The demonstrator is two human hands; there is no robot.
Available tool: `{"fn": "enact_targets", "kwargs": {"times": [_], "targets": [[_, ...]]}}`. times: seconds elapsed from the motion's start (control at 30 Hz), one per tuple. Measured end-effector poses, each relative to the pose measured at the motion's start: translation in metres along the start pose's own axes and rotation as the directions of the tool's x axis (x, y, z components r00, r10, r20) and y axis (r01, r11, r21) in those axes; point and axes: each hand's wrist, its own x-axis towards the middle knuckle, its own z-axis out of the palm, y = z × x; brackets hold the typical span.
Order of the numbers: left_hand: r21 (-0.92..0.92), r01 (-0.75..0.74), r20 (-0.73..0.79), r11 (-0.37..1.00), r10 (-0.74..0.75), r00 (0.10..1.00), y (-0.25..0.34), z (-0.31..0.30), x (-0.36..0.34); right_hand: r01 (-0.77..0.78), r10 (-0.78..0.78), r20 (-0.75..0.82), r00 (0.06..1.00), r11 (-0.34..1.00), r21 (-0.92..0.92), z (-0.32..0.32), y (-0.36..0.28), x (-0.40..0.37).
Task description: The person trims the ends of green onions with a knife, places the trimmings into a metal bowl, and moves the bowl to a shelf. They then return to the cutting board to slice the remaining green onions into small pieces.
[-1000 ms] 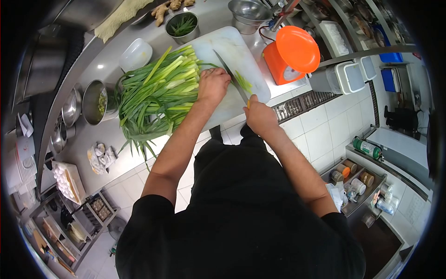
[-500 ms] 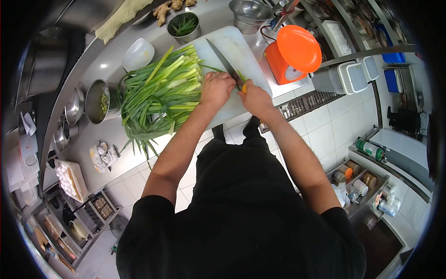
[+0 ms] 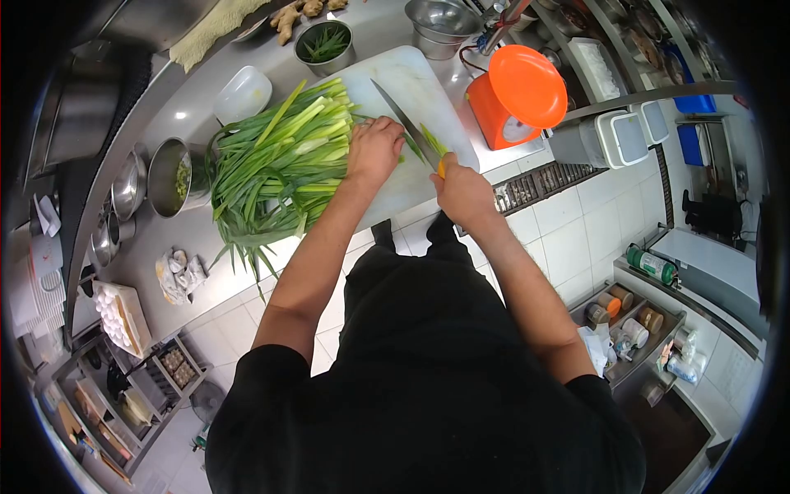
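Observation:
My right hand (image 3: 463,194) is closed around the yellow handle of a kitchen knife (image 3: 401,114). Its long blade points away and to the left over the white cutting board (image 3: 428,89). Curled fingers of my left hand (image 3: 376,150) press on green onion stalks (image 3: 411,146) at the board, just left of the blade; the fingertips partly hide what they grip. Slim cut green pieces (image 3: 433,140) lie on the blade's right side. A large heap of green onions (image 3: 284,160) covers the board's left part and spills onto the steel counter.
Right of the board stands an orange scale (image 3: 504,107). Behind it are a metal pot of cut greens (image 3: 326,46), steel bowls (image 3: 443,25) and ginger (image 3: 288,20). Leftward sit a white dish (image 3: 243,95), a steel pot (image 3: 171,177), a crumpled cloth (image 3: 180,276) and an egg tray (image 3: 121,317).
My right hand has drawn the knife slightly back and down to the right. My left hand has shifted a little left, so the two hands are farther apart and the cut greens show more.

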Motion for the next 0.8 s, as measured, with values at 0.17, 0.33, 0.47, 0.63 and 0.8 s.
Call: {"fn": "enact_targets", "kwargs": {"times": [0.17, 0.33, 0.47, 0.63, 0.8], "targets": [[0.063, -0.004, 0.019, 0.998, 0.003, 1.000, 0.001, 0.005, 0.002, -0.019, 0.021, 0.066, 0.998, 0.999, -0.033, -0.002, -0.010, -0.013], [0.099, -0.015, 0.024, 0.995, 0.013, 1.000, 0.001, 0.008, 0.001, -0.015, 0.019, 0.092, 0.996, 0.999, -0.046, 0.005, -0.011, -0.018], [0.095, -0.019, 0.029, 0.995, 0.016, 0.999, 0.000, 0.007, 0.000, -0.047, 0.049, 0.107, 0.993, 0.999, -0.015, 0.016, -0.009, -0.012], [0.097, -0.021, 0.045, 0.995, 0.017, 0.999, 0.001, 0.002, 0.000, -0.022, 0.019, 0.070, 0.997, 0.999, 0.043, 0.027, -0.008, 0.016], [0.094, -0.118, 0.081, 0.989, 0.110, 0.991, 0.000, 0.002, -0.006, 0.032, -0.034, 0.014, 0.999, 0.997, 0.071, 0.021, -0.010, 0.049]]}}
